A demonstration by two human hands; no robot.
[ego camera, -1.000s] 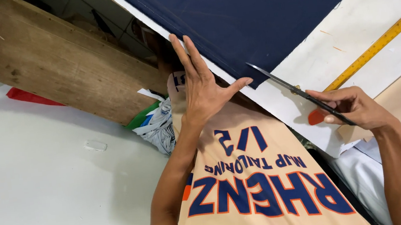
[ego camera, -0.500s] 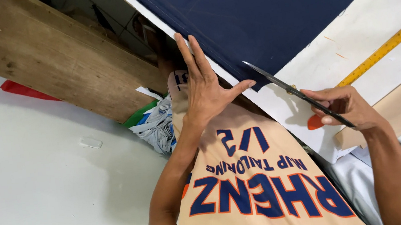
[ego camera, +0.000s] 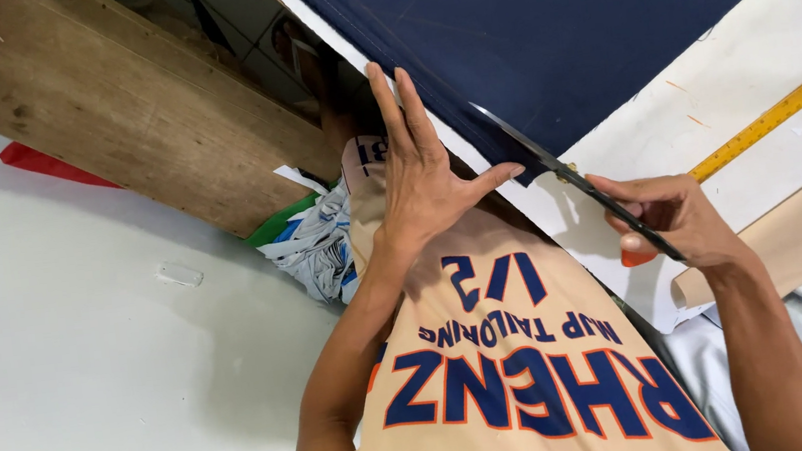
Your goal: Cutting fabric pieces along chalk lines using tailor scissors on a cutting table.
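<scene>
1. Nearest the camera: the person's tan jersey [ego camera: 519, 373] with blue and orange lettering fills the bottom centre, and both forearms rise from it.
2. Left hand [ego camera: 421, 178]: open, fingers spread and straight, thumb out to the right. Palm faces down at the table edge, right beside the hem of the navy fabric [ego camera: 560, 26]. Cannot tell whether it presses on the cloth or hovers above it.
3. Right hand [ego camera: 672, 215]: closed around the orange handles of the scissors [ego camera: 572, 181]. The long dark blades point up and left toward the fabric edge, tip close to the left thumb.
4. Navy fabric: spread flat on the white table [ego camera: 756, 74], covering the upper centre; its near edge runs diagonally, and the blades meet it at the lower edge.
5. Beside the right hand: a tan paper roll [ego camera: 794, 231] lies on the table, and a yellow ruler [ego camera: 781, 112] lies diagonally, just past the hand.
6. Below the table edge, left: a wooden panel [ego camera: 127, 116], a heap of patterned cloth scraps [ego camera: 318, 245] with green and red bits, and a pale floor [ego camera: 88, 392] with a small clear plastic piece [ego camera: 180, 274].
7. Risk, as a judgement: the blade tip sits very near the left thumb, so closing the blades without moving the thumb could nick it. If the left hand isn't holding the cloth taut, the edge could bunch and the cut wander. Fabric hanging off the table might drag and shift the line.
</scene>
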